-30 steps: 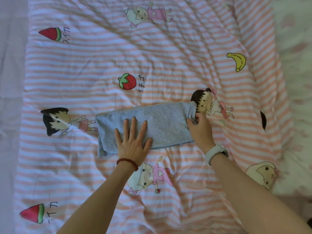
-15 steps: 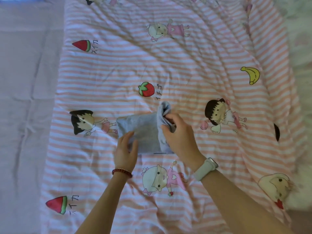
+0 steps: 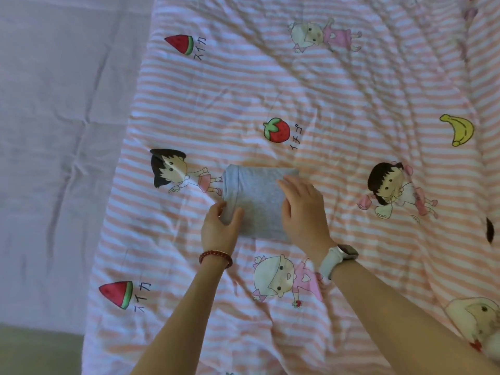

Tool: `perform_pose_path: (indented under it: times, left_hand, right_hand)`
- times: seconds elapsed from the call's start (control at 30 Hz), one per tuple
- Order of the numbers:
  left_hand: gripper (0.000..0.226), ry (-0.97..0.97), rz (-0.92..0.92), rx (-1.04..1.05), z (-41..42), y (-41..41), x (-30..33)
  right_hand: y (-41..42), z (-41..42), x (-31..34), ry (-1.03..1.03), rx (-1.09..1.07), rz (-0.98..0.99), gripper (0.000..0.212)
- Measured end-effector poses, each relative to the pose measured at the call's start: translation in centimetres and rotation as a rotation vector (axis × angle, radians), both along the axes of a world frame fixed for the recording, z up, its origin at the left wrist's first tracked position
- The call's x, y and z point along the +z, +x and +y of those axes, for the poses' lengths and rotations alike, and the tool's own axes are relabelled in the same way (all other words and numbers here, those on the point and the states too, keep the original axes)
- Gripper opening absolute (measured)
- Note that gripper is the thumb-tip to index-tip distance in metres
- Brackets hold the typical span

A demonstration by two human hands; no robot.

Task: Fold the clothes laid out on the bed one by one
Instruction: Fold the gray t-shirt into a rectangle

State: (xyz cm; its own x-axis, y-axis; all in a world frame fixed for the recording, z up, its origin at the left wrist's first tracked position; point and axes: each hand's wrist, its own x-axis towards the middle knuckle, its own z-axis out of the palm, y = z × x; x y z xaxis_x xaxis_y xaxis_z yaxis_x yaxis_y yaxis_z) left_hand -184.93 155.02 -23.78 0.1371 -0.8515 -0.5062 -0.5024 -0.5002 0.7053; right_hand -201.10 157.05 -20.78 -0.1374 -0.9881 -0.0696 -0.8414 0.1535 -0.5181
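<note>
Now the grey cloth (image 3: pixel 257 201) is folded over, smaller than before. My left hand (image 3: pixel 220 228) pinches its left end; my right hand (image 3: pixel 303 209) lies flat and open on top.

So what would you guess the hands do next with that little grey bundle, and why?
Probably a last press and smoothing, then lifting it aside. The grey garment already lies as a compact packet on the striped quilt. The right hand lies flat on its right part, while the left hand grips the rolled left edge at its near corner, so little folding seems left.
</note>
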Motion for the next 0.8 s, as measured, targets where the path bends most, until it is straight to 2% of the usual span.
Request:
perform_pose_path:
  times: [0.07,0.17,0.27,0.4,0.5,0.6,0.7,0.77,0.8]
  left_hand:
    - [0.042,-0.001,-0.07,0.029,0.2,-0.8,-0.2]
    - [0.025,0.008,-0.074,0.107,0.5,-0.6,-0.3]
    - [0.007,-0.047,-0.241,-0.011,0.9,0.9,-0.6]
    - [0.037,-0.107,-0.231,-0.067,0.0,1.6,-0.9]
    - [0.044,-0.178,-0.151,-0.084,-1.4,0.4,-0.8]
    - [0.043,-0.243,-0.2,-0.142,-2.0,-1.4,-1.2]
    - [0.051,-0.133,-0.269,-0.159,-2.0,-2.4,-2.0]
    - [0.056,-0.052,-0.302,-0.177,-2.3,-2.5,-2.5]
    - [0.057,-0.023,-0.32,-0.187,-2.6,-2.5,-2.6]
  right_hand:
    - [0.2,-0.3,-1.0,0.088,0.162,0.142,0.042]
    - [0.7,-0.8,-2.7,0.102,0.294,0.334,0.048]
    - [1.0,-1.1,-4.5,0.176,0.347,0.466,0.054]
    - [1.2,-1.5,-5.9,0.235,0.348,0.513,0.056]
    - [1.0,-1.3,-5.0,0.152,0.279,0.307,0.051]
    - [0.8,0.3,-3.8,0.036,-0.055,0.004,0.045]
    - [1.1,1.6,-3.2,0.131,-0.378,-0.309,0.048]
    - [0.9,1.4,-3.2,0.221,-0.445,-0.424,0.052]
    - [0.7,1.1,-3.3,0.241,-0.431,-0.42,0.054]
